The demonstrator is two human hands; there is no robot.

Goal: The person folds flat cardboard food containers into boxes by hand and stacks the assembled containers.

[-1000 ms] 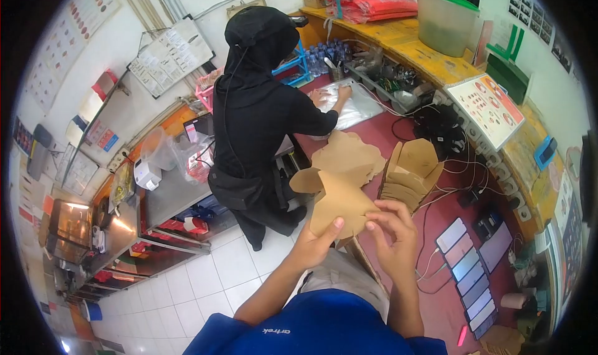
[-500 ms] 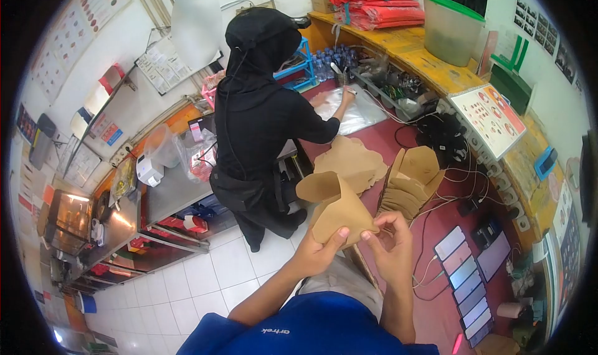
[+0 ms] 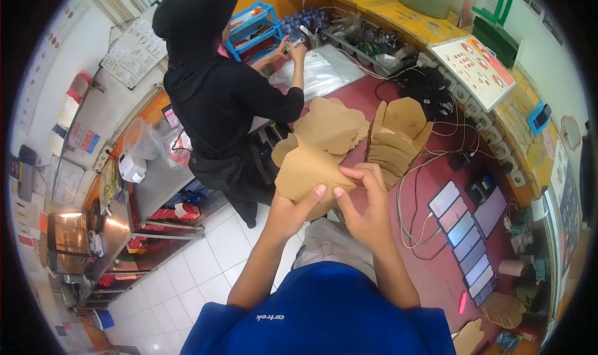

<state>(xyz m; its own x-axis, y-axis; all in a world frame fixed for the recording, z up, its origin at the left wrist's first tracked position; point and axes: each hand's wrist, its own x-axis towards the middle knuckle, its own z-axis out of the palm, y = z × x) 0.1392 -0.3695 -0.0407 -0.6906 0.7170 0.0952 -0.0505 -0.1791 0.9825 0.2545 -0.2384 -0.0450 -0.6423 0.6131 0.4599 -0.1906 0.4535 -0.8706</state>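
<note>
A brown cardboard box, partly folded (image 3: 306, 169), is held up in front of my body between both hands. My left hand (image 3: 293, 213) grips its lower left side, the thumb lying on the near panel. At the box's right corner, my right hand (image 3: 364, 196) pinches the card between thumb and fingers. Just beyond it on the red table (image 3: 414, 261) lie flat brown card blanks (image 3: 330, 125). Right of those stands a nested stack of folded brown boxes (image 3: 398, 140).
At the left, a person in black (image 3: 218, 99) stands at the table, hands over clear plastic bags (image 3: 327, 74). A row of phones (image 3: 464, 239), cables and a black device lie to the right. A yellow shelf (image 3: 374, 0) runs behind.
The view has shifted, and the held box sits further left. My right fingers have closed further on its corner. The person in black has raised both hands from the plastic bags.
</note>
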